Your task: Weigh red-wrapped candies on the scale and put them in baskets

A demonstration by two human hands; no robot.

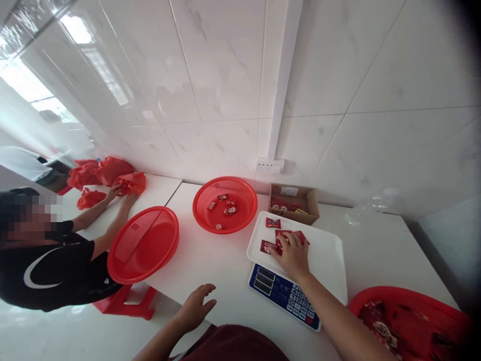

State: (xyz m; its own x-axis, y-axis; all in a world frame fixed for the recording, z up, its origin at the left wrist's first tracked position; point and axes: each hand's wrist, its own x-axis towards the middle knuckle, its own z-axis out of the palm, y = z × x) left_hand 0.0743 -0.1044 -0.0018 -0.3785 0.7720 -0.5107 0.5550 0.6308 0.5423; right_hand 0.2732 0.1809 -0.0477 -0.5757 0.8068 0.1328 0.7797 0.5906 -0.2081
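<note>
My right hand (292,255) lies over small red snack packets (281,235) on the white tray (326,250) of a scale, its fingers curved round some of them. Beneath the palm, part of the pile is hidden. One more red packet (273,222) rests apart near the tray's back left. The scale's blue panel (276,288), with displays and number keys, faces me. Holding nothing, my left hand (198,305) hovers over the table's front edge, left of the scale, with thumb and fingers apart.
A red basket (225,228) with several packets stands behind; another red basket (171,245) sits left. A cardboard box (296,216) is by the wall, a red basin (406,291) at right. Another person's hands (122,194) touch red bags (112,170) at far left.
</note>
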